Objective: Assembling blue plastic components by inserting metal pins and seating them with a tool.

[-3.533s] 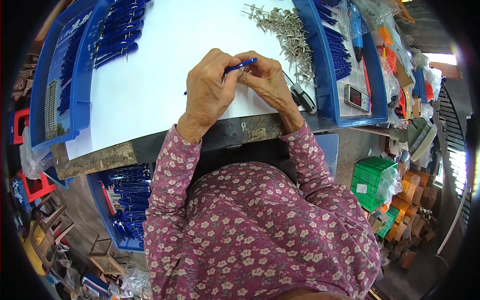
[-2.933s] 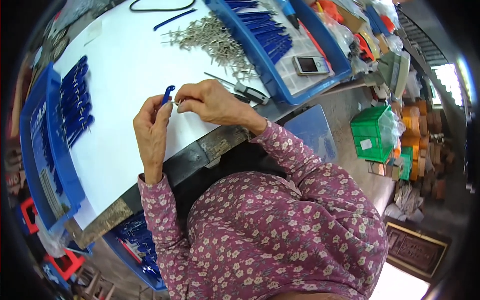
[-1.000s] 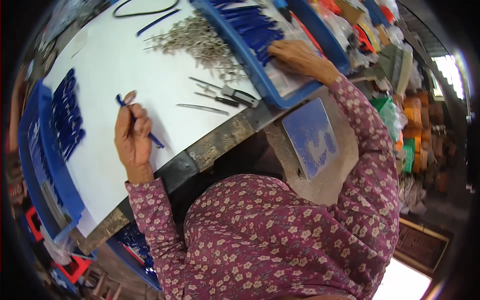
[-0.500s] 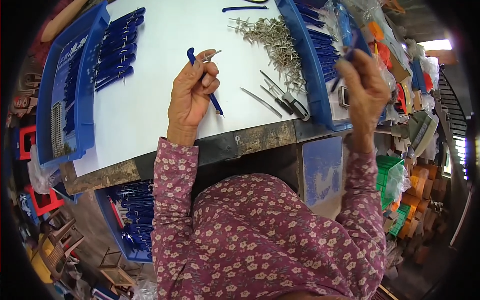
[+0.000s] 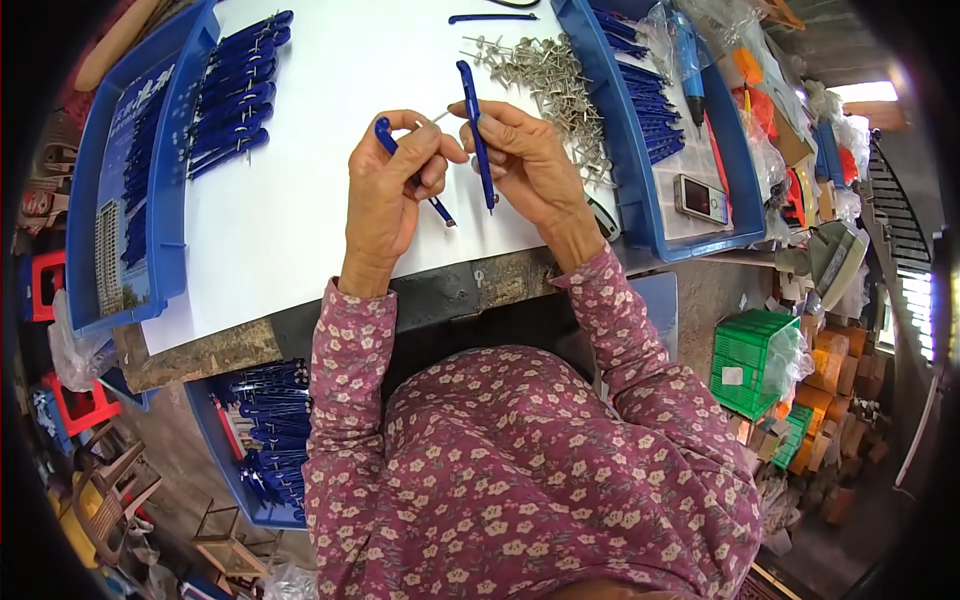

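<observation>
Two sleeves [image 5: 350,340]: floral, reaching up from the torso at my lower edge; they overlap the table edge.
Table edge [image 5: 520,280]: worn wood, running below both wrists; I see a lower blue tray [image 5: 218,445] of blue pieces under it, partly covered by the left sleeve.
Left hand [image 5: 383,195]: clamped on a hooked blue strip [image 5: 441,211]; hook and lower end show, but fingers hide its middle from me.
Right hand [image 5: 535,165]: pinching a second blue strip [image 5: 477,135], near upright, just beside the left fingers.
Metal pin [image 5: 441,116]: bridges the small gap between the hands; I can't tell which hand bears it.
Room to move: widest on the white tabletop [image 5: 310,200], left of the left hand, as far as a row of blue pieces [image 5: 235,90].
Tool handle [image 5: 605,218]: grey and black, mostly hidden behind the right wrist.
In the way: a heap of metal pins [image 5: 550,75] beyond the right hand, then the right blue tray's wall [image 5: 625,140]; a phone [image 5: 702,199] lies inside that tray.
Left blue tray [image 5: 168,200]: walls off the far left side.
Far edge: a loose blue strip [image 5: 493,18], with a dark cord [image 5: 515,2] cut off by my frame; another person's forearm [image 5: 108,45], also cropped, upper left.
</observation>
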{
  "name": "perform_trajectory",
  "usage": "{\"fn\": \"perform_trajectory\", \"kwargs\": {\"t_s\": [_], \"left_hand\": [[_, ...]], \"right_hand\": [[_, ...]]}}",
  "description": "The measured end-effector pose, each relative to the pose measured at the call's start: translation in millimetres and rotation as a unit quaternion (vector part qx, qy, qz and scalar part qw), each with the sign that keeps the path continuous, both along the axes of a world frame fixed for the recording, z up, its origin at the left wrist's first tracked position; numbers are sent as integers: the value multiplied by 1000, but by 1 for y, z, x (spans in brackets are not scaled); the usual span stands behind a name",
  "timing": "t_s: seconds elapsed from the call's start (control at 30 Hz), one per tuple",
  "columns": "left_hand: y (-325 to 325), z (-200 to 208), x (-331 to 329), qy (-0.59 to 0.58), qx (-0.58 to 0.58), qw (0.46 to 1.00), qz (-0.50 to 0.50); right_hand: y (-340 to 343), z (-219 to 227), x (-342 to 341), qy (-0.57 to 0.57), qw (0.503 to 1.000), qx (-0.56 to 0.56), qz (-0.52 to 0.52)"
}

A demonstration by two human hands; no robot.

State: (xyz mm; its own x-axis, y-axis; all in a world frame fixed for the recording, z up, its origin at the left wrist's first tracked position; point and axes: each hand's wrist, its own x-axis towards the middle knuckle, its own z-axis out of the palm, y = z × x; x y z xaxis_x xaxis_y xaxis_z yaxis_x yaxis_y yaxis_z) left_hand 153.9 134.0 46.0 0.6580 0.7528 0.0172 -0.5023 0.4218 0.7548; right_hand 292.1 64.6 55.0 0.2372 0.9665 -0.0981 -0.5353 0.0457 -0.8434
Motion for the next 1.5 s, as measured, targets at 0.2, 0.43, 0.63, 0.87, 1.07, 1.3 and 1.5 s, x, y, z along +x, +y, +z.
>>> {"fn": "perform_trajectory", "kwargs": {"t_s": [0.2,0.43,0.63,0.87,1.07,1.3,1.5], "left_hand": [[-2,-2,4,40,48,998,2],[2,-1,-1,43,70,997,14],[2,1,1,40,56,998,14],[3,-2,0,38,60,997,19],[3,-1,2,45,51,997,20],[2,2,1,50,49,997,28],[1,4,1,61,48,996,35]], "right_hand": [[1,-15,1,84,996,24,34],[6,-15,-4,120,992,12,45],[8,-21,0,138,988,15,69],[8,-16,-3,93,995,-14,40],[8,-16,-3,58,998,-20,21],[7,-13,-5,18,1000,-7,4],[7,-12,-9,-18,999,-12,-28]]}}
